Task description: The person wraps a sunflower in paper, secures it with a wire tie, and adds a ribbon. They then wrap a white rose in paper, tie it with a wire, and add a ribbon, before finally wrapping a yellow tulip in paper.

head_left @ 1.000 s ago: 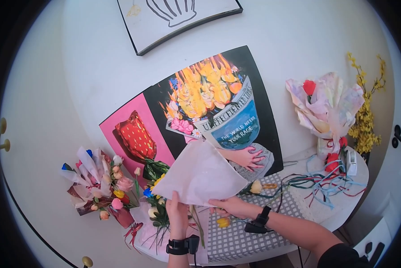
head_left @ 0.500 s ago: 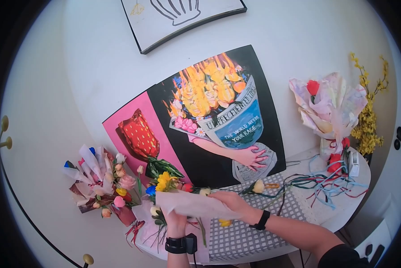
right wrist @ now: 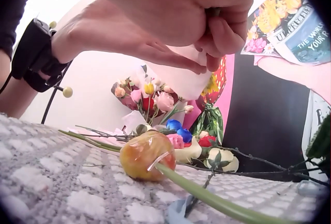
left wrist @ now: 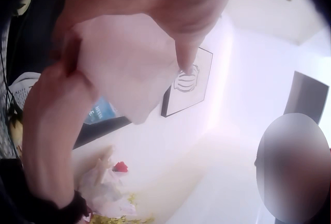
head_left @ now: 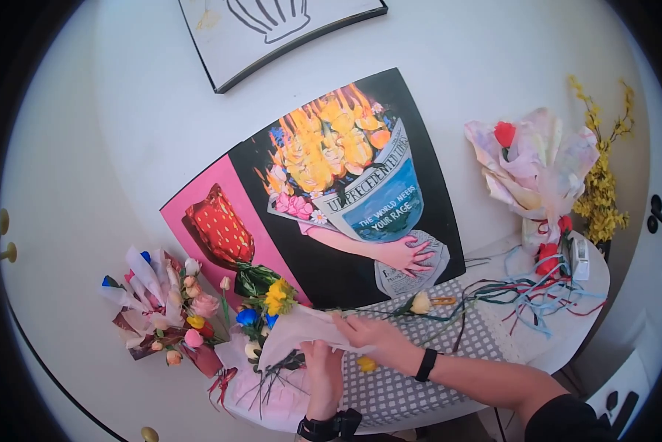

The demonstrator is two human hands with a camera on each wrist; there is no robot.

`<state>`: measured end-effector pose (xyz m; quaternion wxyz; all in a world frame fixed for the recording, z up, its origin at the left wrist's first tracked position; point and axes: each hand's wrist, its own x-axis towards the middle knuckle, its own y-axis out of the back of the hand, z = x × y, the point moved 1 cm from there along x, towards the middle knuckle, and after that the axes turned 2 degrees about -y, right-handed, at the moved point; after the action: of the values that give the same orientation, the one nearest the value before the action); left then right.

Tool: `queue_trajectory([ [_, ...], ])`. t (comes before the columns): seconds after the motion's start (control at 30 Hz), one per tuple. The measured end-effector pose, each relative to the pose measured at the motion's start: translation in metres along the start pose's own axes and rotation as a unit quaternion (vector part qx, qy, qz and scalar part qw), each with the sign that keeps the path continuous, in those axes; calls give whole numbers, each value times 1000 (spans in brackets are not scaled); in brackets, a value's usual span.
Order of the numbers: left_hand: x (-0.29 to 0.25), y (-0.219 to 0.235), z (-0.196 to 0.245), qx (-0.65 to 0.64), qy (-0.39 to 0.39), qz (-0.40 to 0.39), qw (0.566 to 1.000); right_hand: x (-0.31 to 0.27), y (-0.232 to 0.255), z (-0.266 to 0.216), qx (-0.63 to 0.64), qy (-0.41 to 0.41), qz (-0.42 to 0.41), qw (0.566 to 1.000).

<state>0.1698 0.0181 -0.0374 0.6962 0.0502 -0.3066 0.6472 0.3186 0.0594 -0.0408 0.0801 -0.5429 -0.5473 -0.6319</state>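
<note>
A pale pink sheet of wrapping paper (head_left: 295,331), partly rolled, is held up over the table between both hands. The right hand (head_left: 371,340) grips its right edge; in the right wrist view the fingers of this hand (right wrist: 176,7) are curled. Underneath the sheet, the left hand (head_left: 323,372) touches the paper. Straight fingers of the left hand reach towards the right in the right wrist view, and its thumb (left wrist: 186,53) stands apart against the paper in the left wrist view. Just behind the paper is a yellow sunflower (head_left: 279,296).
Blue roses (head_left: 247,317) and stems lie left of the hands. A wrapped bouquet (head_left: 161,302) stands farther left, another (head_left: 534,177) at the back right. Ribbons (head_left: 526,298) sprawl over the right side. A yellow flower (head_left: 367,364) lies on the checked cloth (head_left: 412,390).
The sheet, spread flat towards the wall a second ago, is now folded down and partly rolled. The left hand has moved right, under the paper near the right hand.
</note>
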Motion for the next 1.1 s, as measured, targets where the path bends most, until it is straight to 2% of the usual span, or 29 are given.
queue_trajectory([
  [0.07, 6, 3, 0, -66, 25, 10, 997, -1, -3, -1, -6, 5, 6, 1000],
  [0.13, 7, 3, 3, -61, 27, 5, 998, -1, -3, -1, -11, 13, 11, 1000],
  [0.2, 7, 3, 8, -57, 24, 1, 998, 1, -1, -2, -3, 8, -48, 999],
  [0.23, 7, 2, 12, -66, 20, 5, 998, 2, 4, -5, -4, 9, -48, 999],
  [0.3, 7, 3, 15, -74, 16, 11, 997, 5, 14, -9, 97, -43, -95, 990],
  [0.33, 7, 5, 16, -88, 11, 25, 996, 4, 10, -7, 99, -44, -96, 989],
  [0.4, 5, 10, 15, -103, 10, 39, 994, 1, -5, 5, 248, -33, -40, 967],
  [0.43, 4, 14, 13, -113, 11, 40, 993, 1, -19, 11, 248, -35, -41, 967],
  [0.47, 3, 18, 11, -124, 12, 41, 991, 4, -34, 16, 382, -94, -11, 919],
  [0.5, 1, 20, 10, -125, 12, 41, 991, 4, -46, 22, 506, -149, 20, 849],
  [0.53, -1, 22, 8, -130, 16, 32, 991, 6, -39, 21, 504, -148, 20, 850],
  [0.6, -7, 27, 5, -135, 21, 23, 990, 8, -21, 19, 462, -253, -31, 850],
  [0.63, -10, 29, 2, -125, 19, 9, 992, 6, -22, 21, 461, -254, -31, 850],
  [0.7, -15, 34, -4, -116, 18, -4, 993, 1, -28, 25, 517, -355, -84, 775],
  [0.73, -15, 37, -7, -106, 10, -18, 994, -1, -37, 29, 516, -355, -85, 775],
  [0.8, -15, 38, -7, -95, 1, -30, 995, -4, -52, 36, 470, -288, 24, 834],
  [0.83, -16, 37, -5, -79, 0, -28, 996, -2, -48, 31, 471, -288, 23, 834],
  [0.9, -20, 37, 0, -62, -2, -25, 998, 4, -35, 17, 618, -360, 40, 697],
  [0.93, -24, 40, 4, -47, 31, 4, 998, 5, -30, 18, 619, -360, 40, 697],
  [0.97, -26, 43, 7, -31, 64, 33, 997, 7, -25, 19, 655, -358, -17, 665],
  [1.0, -23, 47, 7, -30, 64, 34, 997, 6, -23, 20, 688, -354, -73, 629],
  [1.03, -17, 48, 10, -47, 53, 32, 997, 5, -22, 22, 689, -353, -74, 629],
  [1.1, -9, 46, 13, -62, 40, 32, 997, 4, -27, 26, 673, -383, -153, 613],
])
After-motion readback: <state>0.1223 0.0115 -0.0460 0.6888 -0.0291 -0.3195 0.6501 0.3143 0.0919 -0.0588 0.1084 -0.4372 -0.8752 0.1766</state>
